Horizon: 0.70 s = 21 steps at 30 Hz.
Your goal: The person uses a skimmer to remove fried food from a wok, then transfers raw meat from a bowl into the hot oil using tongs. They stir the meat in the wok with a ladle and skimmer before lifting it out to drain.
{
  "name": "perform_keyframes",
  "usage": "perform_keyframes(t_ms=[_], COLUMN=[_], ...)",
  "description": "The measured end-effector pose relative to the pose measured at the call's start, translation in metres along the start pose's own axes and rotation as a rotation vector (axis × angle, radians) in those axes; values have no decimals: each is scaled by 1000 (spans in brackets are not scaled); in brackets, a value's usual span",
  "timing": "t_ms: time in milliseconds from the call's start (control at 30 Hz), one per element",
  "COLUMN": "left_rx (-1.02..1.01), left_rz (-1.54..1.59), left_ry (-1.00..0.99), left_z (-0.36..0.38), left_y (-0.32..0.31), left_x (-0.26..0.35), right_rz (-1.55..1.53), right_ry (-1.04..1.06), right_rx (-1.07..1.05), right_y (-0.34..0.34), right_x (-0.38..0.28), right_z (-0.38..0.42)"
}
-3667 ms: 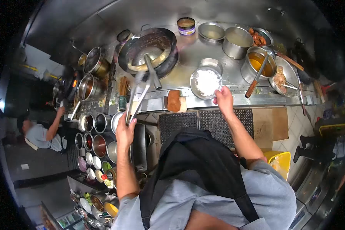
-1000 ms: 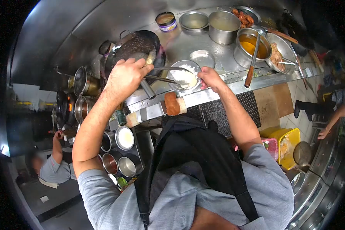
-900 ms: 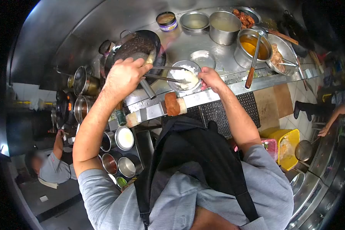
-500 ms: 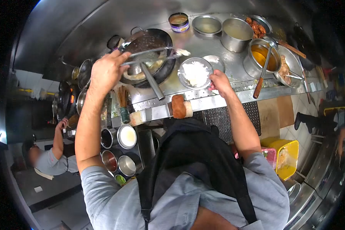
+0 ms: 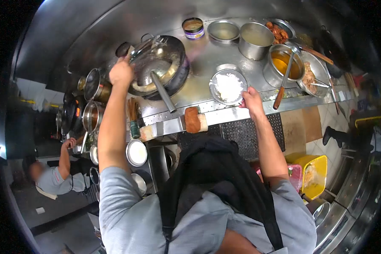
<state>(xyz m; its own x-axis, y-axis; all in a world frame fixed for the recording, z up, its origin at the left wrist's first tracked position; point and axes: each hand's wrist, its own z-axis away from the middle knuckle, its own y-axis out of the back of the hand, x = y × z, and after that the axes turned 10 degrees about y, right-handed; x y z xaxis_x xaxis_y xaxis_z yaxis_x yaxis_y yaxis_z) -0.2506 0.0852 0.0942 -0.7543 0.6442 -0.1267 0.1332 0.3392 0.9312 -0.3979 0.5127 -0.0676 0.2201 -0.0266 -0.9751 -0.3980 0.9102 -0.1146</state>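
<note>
My left hand is closed around metal tongs, which reach over the far left part of a dark wok. Whether the tips hold anything is blurred. A pale curved strip lies inside the wok, and a thick metal handle slants over its near rim. My right hand grips the near right rim of a shallow metal bowl by its edge. White powder or flakes cover much of its bottom.
Along the back stand a purple-labelled can, metal pots and a pot of orange liquid with a ladle across it. A folded brown cloth hangs at the counter edge. Another person works at left.
My left hand has swung the tongs from near the bowl back over the wok's far left side; the white piece at their tips no longer shows there. The bowl has shifted right.
</note>
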Motion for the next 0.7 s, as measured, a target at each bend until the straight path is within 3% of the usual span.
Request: perform_keyframes(t_ms=[133, 200, 267, 433, 567, 700], left_rx=[12, 20, -37, -48, -95, -165], left_rz=[25, 44, 39, -15, -33, -86], left_ry=[-142, -406, -493, -843, -878, -837], left_z=[52, 74, 100, 122, 126, 118], left_y=[89, 117, 145, 150, 143, 134], left_x=[32, 47, 76, 121, 145, 155], right_rz=[68, 105, 222, 374, 513, 438], right_ry=[30, 45, 87, 160, 246, 207], right_rx=[-35, -57, -71, -168, -238, -253], right_y=[11, 13, 15, 22, 28, 32], right_x=[-6, -10, -9, -18, -25, -12], right_z=[-3, -4, -9, -13, -13, -24])
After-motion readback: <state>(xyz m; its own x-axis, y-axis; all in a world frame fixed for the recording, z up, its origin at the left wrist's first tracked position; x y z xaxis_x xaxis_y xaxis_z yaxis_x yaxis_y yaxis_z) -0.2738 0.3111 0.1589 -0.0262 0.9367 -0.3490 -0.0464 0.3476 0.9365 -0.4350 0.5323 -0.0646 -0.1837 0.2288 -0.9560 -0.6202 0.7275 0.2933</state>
